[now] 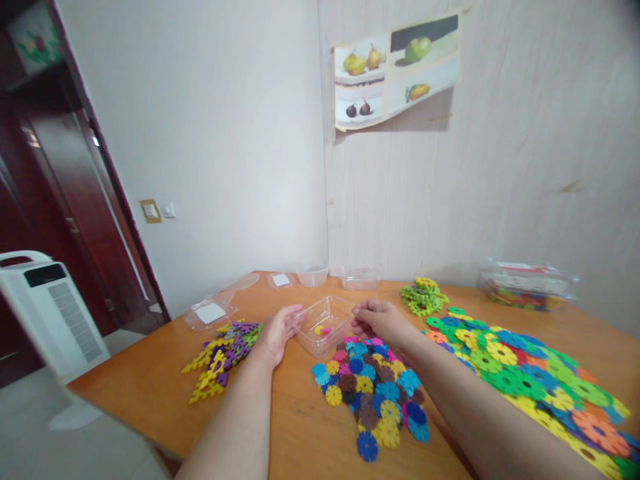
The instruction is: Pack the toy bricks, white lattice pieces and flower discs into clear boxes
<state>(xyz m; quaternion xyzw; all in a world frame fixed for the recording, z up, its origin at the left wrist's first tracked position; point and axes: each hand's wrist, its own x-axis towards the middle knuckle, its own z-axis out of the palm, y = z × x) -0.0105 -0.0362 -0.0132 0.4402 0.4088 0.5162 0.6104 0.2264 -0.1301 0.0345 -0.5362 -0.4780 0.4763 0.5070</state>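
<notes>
A clear plastic container stands on the wooden table, with a few small yellow and pink pieces inside. My left hand grips its left side, thumb and fingers at the rim. At the right rim, my right hand is closed with fingertips pinched together; what they hold, if anything, is hidden. Just below lies a heap of small notched plastic discs in blue, yellow, brown and pink. Left of my left hand is a pile of yellow, purple and green interlocking pieces.
Larger flower-shaped discs spread across the table's right side. Behind them are a green pile and a clear box of colored pieces. Along the back stand a round tub, another clear container and lids.
</notes>
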